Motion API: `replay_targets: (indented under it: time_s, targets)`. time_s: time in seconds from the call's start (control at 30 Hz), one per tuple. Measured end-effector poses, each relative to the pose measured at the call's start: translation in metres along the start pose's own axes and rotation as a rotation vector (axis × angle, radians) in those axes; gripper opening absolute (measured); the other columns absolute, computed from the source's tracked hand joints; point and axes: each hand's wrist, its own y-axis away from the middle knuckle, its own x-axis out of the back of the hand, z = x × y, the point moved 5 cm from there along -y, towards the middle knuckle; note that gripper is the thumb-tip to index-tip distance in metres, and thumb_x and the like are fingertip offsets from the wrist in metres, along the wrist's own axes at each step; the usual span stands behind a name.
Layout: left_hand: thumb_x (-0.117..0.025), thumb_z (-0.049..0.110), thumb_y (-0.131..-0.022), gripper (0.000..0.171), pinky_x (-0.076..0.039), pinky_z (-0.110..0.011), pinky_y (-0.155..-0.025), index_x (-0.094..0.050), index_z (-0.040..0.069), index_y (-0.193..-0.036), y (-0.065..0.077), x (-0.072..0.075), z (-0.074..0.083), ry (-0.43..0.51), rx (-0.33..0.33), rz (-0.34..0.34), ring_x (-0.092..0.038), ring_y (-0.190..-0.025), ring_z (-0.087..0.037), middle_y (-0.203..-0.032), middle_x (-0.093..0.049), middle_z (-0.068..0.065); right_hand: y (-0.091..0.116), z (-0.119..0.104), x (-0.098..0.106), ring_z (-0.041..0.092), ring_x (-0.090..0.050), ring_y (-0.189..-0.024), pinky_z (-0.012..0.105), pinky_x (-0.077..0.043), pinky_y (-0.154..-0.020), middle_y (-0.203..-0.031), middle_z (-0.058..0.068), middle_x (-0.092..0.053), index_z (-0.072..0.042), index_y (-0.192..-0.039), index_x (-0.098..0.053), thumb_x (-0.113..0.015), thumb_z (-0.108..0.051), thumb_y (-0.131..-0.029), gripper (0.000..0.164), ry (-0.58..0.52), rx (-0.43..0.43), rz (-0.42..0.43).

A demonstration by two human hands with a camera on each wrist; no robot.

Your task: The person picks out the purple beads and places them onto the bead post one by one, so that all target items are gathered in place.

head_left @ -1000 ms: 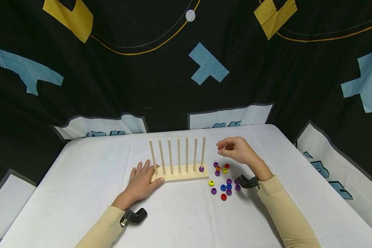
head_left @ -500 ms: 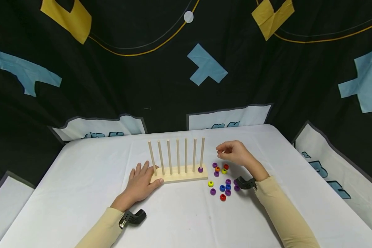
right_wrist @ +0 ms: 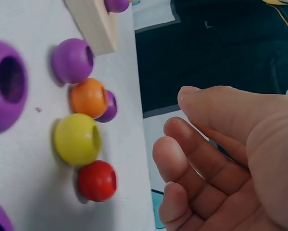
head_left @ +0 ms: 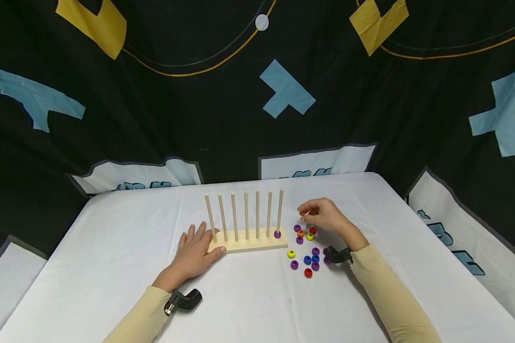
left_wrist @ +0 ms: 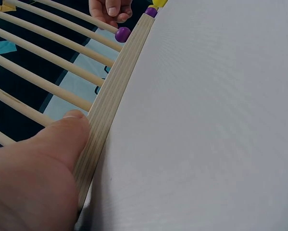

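Observation:
A wooden peg board (head_left: pixel 253 244) with a row of upright pegs stands mid-table; a purple bead (head_left: pixel 277 234) sits at the foot of its rightmost peg. My left hand (head_left: pixel 192 252) holds the board's left end, thumb along the front edge and index finger by the leftmost peg. In the left wrist view the thumb (left_wrist: pixel 62 139) presses against the base. Above the loose beads hovers my right hand (head_left: pixel 324 214), fingers loosely bent, thumb apart from the fingertips. Nothing shows between them in the right wrist view. Below lie an orange bead (right_wrist: pixel 88 98), yellow bead (right_wrist: pixel 77 139) and red bead (right_wrist: pixel 97 181).
More loose beads lie right of the board, among them a blue bead (head_left: pixel 307 260), a yellow bead (head_left: pixel 291 254) and a red bead (head_left: pixel 308 273) nearer the front. A white cloth covers the table (head_left: pixel 249 300). A dark curtain (head_left: pixel 223 119) hangs behind it.
My right hand has come down a little towards the beads, its fingers still loosely bent. The left hand and the board have stayed in place.

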Motion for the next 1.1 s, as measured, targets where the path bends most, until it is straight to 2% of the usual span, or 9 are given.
replay_targets:
  time_s: [0.33,0.53,1.1]
  targets:
    - [-0.057,0.046,-0.101,0.065,-0.010,-0.077,-0.117,-0.048,0.003,-0.148,0.001,0.002,0.002,0.000,-0.003,-0.003,-0.013,-0.151,-0.061,-0.162,-0.026,-0.035,-0.002,0.011,-0.011,0.016,-0.064,-0.080,0.022,-0.055,-0.068,-0.107,0.016,-0.076,0.002,-0.115,-0.074,-0.071,-0.001,-0.091,0.025,-0.017,-0.034,-0.040]
    - [-0.056,0.046,-0.101,0.064,-0.011,-0.077,-0.117,-0.049,0.003,-0.147,0.001,0.003,0.001,-0.018,-0.003,-0.008,-0.014,-0.151,-0.061,-0.162,-0.027,-0.035,-0.002,0.014,-0.016,0.017,-0.063,-0.084,0.028,-0.059,-0.075,-0.108,0.013,-0.076,-0.003,-0.115,-0.075,-0.072,-0.006,-0.092,0.023,0.002,-0.068,-0.053]
    - [-0.056,0.046,-0.101,0.064,-0.012,-0.077,-0.117,-0.049,0.003,-0.147,0.001,0.002,0.002,-0.024,0.000,-0.011,-0.014,-0.150,-0.062,-0.161,-0.028,-0.035,-0.001,0.014,-0.025,0.017,-0.063,-0.088,0.035,-0.060,-0.087,-0.109,0.011,-0.077,-0.002,-0.116,-0.074,-0.074,-0.005,-0.090,0.026,0.028,-0.051,-0.116]
